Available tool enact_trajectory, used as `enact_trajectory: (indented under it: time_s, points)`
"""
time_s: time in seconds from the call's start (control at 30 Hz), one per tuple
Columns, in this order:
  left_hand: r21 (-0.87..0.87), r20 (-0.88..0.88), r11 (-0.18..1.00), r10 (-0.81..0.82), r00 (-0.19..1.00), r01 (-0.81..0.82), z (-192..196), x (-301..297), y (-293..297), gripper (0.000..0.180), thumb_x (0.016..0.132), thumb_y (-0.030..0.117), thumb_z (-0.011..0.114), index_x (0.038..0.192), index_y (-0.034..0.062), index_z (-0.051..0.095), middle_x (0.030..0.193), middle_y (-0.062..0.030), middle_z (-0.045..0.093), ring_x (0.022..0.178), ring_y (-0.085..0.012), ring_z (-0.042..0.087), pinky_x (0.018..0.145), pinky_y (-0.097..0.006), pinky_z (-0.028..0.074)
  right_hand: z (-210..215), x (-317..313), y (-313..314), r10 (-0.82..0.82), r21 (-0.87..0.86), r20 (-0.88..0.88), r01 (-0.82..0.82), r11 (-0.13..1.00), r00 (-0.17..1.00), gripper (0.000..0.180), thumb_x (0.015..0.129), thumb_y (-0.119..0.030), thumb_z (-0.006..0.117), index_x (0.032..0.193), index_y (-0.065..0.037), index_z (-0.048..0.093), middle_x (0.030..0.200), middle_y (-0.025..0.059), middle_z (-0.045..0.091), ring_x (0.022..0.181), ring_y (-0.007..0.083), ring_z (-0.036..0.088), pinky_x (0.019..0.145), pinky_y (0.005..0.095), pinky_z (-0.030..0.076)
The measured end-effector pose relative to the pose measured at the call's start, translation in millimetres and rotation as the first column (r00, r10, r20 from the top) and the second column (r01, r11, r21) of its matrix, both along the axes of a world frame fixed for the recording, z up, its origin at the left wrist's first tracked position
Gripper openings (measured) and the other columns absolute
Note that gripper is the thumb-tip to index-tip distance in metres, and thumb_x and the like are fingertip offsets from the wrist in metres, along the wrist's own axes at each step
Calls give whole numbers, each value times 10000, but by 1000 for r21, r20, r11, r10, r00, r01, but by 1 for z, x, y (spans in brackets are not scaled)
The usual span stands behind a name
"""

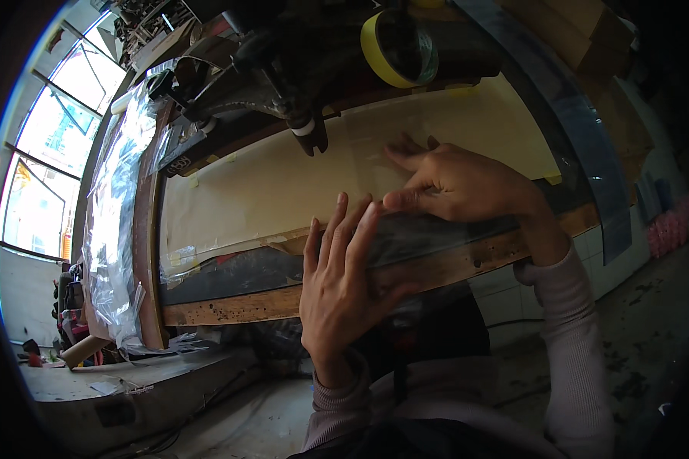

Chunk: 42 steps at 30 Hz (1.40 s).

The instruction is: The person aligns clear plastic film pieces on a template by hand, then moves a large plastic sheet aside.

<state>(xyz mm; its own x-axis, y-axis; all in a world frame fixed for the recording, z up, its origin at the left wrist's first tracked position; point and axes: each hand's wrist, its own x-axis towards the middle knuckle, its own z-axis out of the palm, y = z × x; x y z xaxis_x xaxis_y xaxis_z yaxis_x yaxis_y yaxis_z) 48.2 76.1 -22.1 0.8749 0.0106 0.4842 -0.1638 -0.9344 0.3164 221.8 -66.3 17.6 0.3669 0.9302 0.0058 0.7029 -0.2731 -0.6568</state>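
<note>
The left hand point(338, 279) reaches up from the centre of the frame, fingers straight and slightly apart, fingertips at the near edge of the cream sheet point(260, 180). Right of centre, the right hand point(471, 183) lies over that sheet with fingers loosely bent, its thumb tip close to the left fingers; I can't tell whether it pinches anything. The sheet spans the middle of the frame on a dark board point(245, 273), with a worn wooden bar point(237, 310) below. A black clamp point(308, 130) hangs above, a yellow tape roll point(373, 55) at upper centre. Crinkled clear plastic point(113, 237) glints at left, beside bright windows point(46, 164).
</note>
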Motion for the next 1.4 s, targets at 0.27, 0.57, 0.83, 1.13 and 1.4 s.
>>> enact_trajectory:
  time_s: [0.27, 0.57, 0.83, 1.13, 1.4]
  points:
    - [-163, -45, 985, -67, 997, 59, 0, -4, 1, 1158, 557, 561, 783, 1439, 39, 243, 1346, -96, 504, 1214, -294, 508, 1069, -477, 310, -2, 3, -1, 8, 19, -63, -7, 1000, 998, 427, 909, -438, 554, 967, -47, 718, 1386, 238, 423, 1342, 367, 337, 1089, 432, 294]
    - [-96, 27, 993, 75, 997, -72, -5, -3, -3, 978, 620, 521, 757, 1401, 78, 371, 1398, -144, 438, 1202, -307, 507, 985, -446, 407, -23, -6, 12, -265, 117, 361, 238, 964, 894, 430, 893, -331, 590, 1124, 31, 590, 1199, 198, 576, 1121, 359, 537, 963, 409, 441]
    - [-122, 155, 949, 307, 939, -290, -5, -3, -12, 929, 587, 442, 827, 1352, 98, 429, 1235, -130, 481, 1067, -311, 539, 887, -436, 459, -49, -11, 20, -349, 378, 568, 141, 915, 746, 776, 907, -610, 391, 1030, 138, 558, 1034, 294, 586, 1036, 401, 569, 944, 448, 446]
    - [-514, -56, 771, 406, 912, -375, -19, -15, -16, 744, 595, 150, 868, 1138, 51, 369, 954, -101, 586, 884, -222, 586, 857, -388, 453, -52, -12, 22, -314, 304, 559, 163, 939, 767, 843, 886, -640, 409, 1150, 155, 502, 1198, 368, 506, 1200, 453, 473, 1034, 456, 382]
    - [-268, 206, 960, 143, 968, -85, -16, -13, -6, 784, 621, 264, 866, 1218, 68, 396, 1118, -104, 640, 1008, -264, 624, 870, -371, 440, -49, -7, 22, -313, 286, 503, 186, 940, 805, 788, 902, -605, 427, 1180, 129, 491, 1238, 348, 489, 1239, 451, 431, 1052, 466, 359]
